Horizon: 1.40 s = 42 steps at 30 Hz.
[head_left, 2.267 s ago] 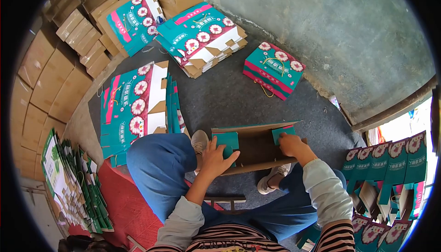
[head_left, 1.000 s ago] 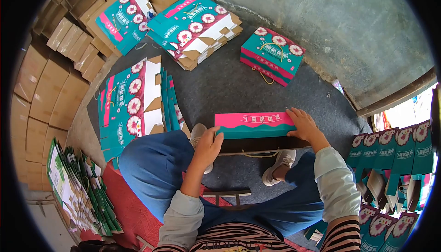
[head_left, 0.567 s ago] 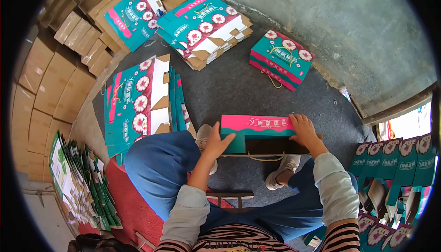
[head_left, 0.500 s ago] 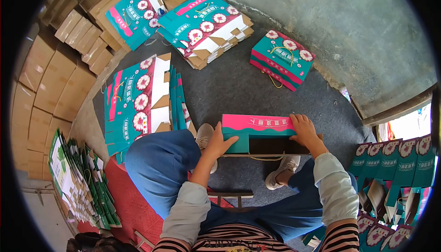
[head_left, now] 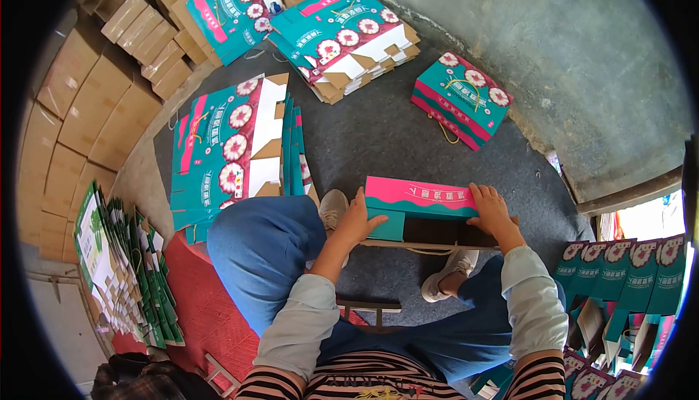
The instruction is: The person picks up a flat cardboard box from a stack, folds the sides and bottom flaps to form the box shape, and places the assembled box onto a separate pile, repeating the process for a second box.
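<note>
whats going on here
A seated person holds a teal and pink box at floor level between their feet. The left hand grips its left end, thumb on a teal flap; the right hand clasps the right end. Its near side is open. Flat printed blanks lie stacked to the left, and a finished box sits farther off on the grey mat.

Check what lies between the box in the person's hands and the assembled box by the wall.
Head view: only bare dark mat between the held box and the assembled box, whose yellow cord trails onto it.
</note>
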Each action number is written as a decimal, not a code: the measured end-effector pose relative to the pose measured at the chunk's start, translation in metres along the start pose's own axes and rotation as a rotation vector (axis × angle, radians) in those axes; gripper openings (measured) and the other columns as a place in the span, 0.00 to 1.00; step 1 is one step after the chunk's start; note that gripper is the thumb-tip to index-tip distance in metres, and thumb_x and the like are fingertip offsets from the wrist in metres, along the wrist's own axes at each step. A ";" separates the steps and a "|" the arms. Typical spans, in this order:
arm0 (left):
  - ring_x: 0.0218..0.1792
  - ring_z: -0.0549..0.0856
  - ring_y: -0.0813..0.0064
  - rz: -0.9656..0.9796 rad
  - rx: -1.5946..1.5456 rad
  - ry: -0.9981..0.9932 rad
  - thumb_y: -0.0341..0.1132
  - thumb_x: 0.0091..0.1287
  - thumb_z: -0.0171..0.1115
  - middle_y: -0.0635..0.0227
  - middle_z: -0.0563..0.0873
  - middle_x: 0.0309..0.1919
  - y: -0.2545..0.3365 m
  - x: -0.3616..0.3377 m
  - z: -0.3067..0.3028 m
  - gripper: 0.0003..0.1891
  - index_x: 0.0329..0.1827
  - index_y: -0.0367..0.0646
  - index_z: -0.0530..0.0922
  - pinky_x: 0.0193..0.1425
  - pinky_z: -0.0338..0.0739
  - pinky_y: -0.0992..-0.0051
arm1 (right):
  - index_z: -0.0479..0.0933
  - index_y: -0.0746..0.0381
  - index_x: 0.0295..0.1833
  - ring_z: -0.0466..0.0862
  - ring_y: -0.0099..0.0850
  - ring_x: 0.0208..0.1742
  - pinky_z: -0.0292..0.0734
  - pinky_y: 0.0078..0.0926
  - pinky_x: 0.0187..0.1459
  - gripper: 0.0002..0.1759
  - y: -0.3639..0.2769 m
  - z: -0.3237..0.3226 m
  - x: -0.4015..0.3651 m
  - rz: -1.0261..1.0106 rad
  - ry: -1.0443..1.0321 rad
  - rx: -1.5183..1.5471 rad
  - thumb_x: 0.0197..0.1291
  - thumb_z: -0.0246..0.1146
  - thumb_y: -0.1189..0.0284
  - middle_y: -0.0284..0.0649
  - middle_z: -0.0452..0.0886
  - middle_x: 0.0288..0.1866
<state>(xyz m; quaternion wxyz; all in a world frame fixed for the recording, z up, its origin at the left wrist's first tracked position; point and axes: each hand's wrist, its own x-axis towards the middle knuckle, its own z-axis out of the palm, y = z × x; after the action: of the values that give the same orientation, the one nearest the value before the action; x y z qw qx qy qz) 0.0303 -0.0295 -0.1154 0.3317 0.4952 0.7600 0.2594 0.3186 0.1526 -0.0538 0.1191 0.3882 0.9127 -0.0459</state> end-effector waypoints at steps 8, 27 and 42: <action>0.60 0.75 0.45 -0.015 0.018 0.042 0.54 0.62 0.63 0.36 0.70 0.61 -0.010 0.005 0.009 0.49 0.74 0.32 0.46 0.61 0.73 0.59 | 0.59 0.59 0.69 0.66 0.44 0.68 0.66 0.40 0.65 0.53 -0.003 -0.004 0.000 0.011 -0.026 0.016 0.36 0.79 0.63 0.44 0.67 0.67; 0.60 0.76 0.46 0.040 -0.051 0.050 0.50 0.62 0.64 0.38 0.73 0.59 -0.022 0.012 0.017 0.46 0.73 0.34 0.49 0.62 0.72 0.60 | 0.75 0.63 0.48 0.86 0.34 0.31 0.81 0.33 0.31 0.28 0.049 0.019 -0.018 0.187 -0.305 0.258 0.50 0.70 0.52 0.46 0.83 0.35; 0.55 0.79 0.48 -0.043 -0.052 0.018 0.54 0.58 0.66 0.41 0.78 0.55 0.003 0.003 -0.001 0.42 0.66 0.30 0.62 0.57 0.75 0.60 | 0.61 0.75 0.56 0.87 0.39 0.28 0.81 0.30 0.35 0.48 0.030 -0.009 -0.022 0.465 -0.339 0.553 0.40 0.78 0.54 0.55 0.83 0.37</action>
<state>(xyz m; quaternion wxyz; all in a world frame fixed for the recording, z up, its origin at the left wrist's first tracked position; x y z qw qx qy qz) 0.0305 -0.0259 -0.1137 0.3432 0.4676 0.7664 0.2760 0.3535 0.1593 -0.0392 0.1664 0.5888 0.7210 -0.3253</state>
